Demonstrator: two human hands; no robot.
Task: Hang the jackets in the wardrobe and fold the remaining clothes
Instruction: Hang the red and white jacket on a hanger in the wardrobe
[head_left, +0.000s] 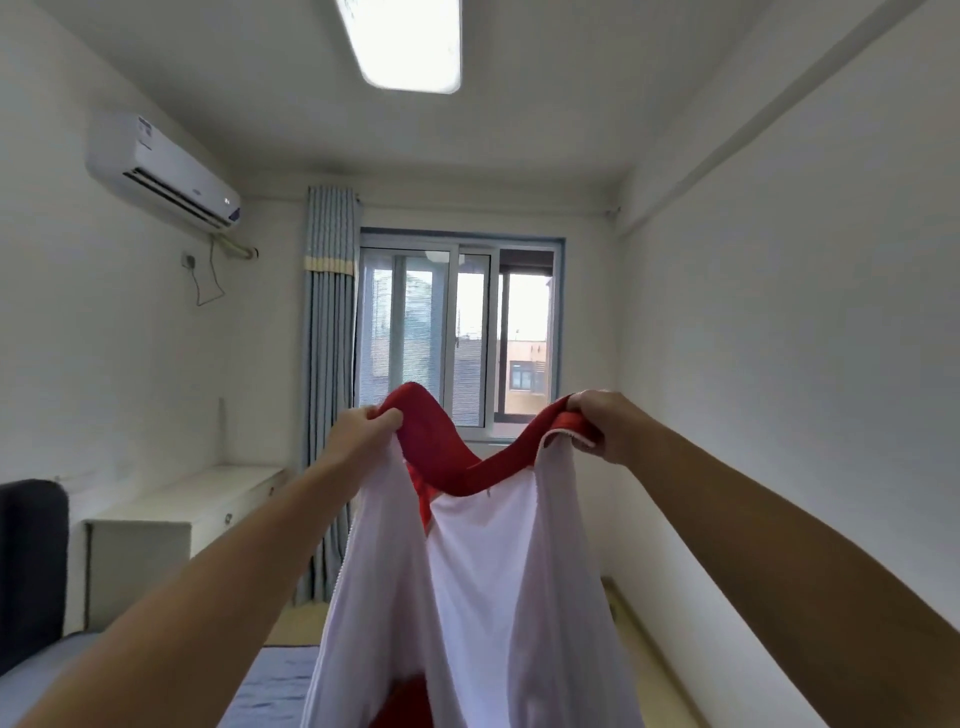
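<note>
1. The red-and-white jacket (483, 571) is held up, lining toward the camera, probably to ready it for hanging. Next it needs a hanger and the wardrobe, neither in view.
2. The left hand (366, 431) and right hand (597, 423), held apart, each grip its red collar edge. It hangs between them, over the bed (270, 686).

We've got the jacket (478, 571) up at centre, left hand (363, 431) and right hand (597, 421) gripping its top, window (457, 322) behind. Curtain (332, 364) left of window. Air conditioner (161, 171) on left wall, above desk (171, 509). Bed (270, 686) below.
</note>
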